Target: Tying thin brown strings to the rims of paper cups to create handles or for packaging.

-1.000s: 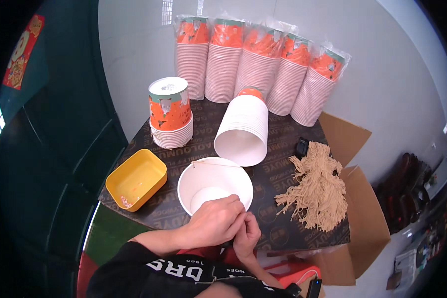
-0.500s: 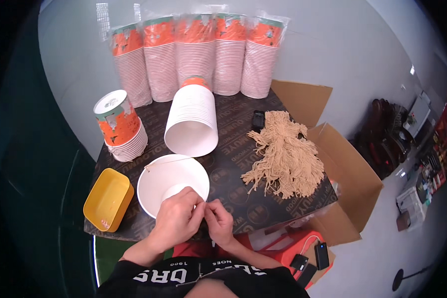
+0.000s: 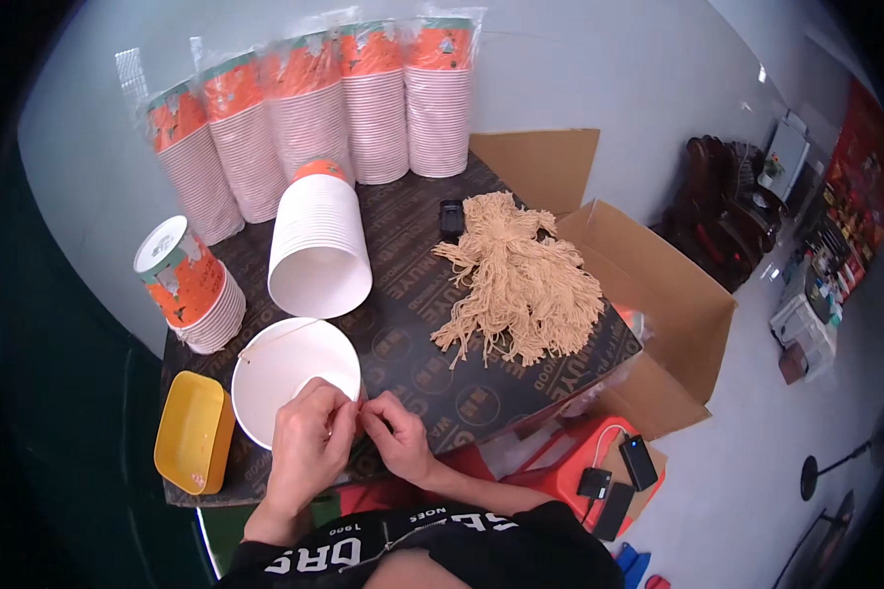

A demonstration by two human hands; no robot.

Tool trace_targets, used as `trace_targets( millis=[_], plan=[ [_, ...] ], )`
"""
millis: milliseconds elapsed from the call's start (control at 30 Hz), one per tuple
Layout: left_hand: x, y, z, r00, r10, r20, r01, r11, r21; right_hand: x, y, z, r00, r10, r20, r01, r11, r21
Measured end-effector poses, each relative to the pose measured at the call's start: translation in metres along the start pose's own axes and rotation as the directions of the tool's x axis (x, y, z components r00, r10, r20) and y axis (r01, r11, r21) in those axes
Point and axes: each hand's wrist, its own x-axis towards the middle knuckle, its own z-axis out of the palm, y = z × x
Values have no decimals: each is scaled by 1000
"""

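A white paper bucket (image 3: 290,368) stands near the table's front edge, its mouth toward me. A thin tan cord (image 3: 283,339) crosses the far part of its mouth, with a short end at the left rim. My left hand (image 3: 312,432) lies over the bucket's near right side, fingers pinched together. Close beside it, my right hand (image 3: 395,437) is closed too, thumb and fingertips meeting the left fingers at the right rim. Whatever is between the fingertips is too small to make out. To the right lies a heap of tan cords (image 3: 525,280).
A yellow plastic tub (image 3: 175,432) with small bits sits left of the bucket. Behind are a nested bucket stack (image 3: 316,226) on its side, an upturned stack (image 3: 189,285) and several wrapped stacks (image 3: 437,108). An opened carton (image 3: 658,294) and a red stool (image 3: 560,481) flank the table.
The view has turned, so the table's things sit further left in the picture. Both hands stay together at the bucket's right rim, with the fingers slightly shifted.
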Motion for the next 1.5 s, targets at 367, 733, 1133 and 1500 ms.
trace_targets(
  millis=[367,733,1133,1500],
  plan=[
    [4,-1,-5,996,-40,-80,42,999,32,16,-6,8,996,-15,90,24,994,-103],
    [12,-15,-33,999,-20,31,19,1000,8,30,-30,-5,983,16,185,-26,998,51],
    [18,-17,-34,935,-237,264,319,887,-334,40,-44,-5,963,14,270,-9,1000,-18],
    [28,-29,-36,905,-300,303,408,813,-416,66,-58,-34,965,-95,243,126,986,-112]
  ],
)
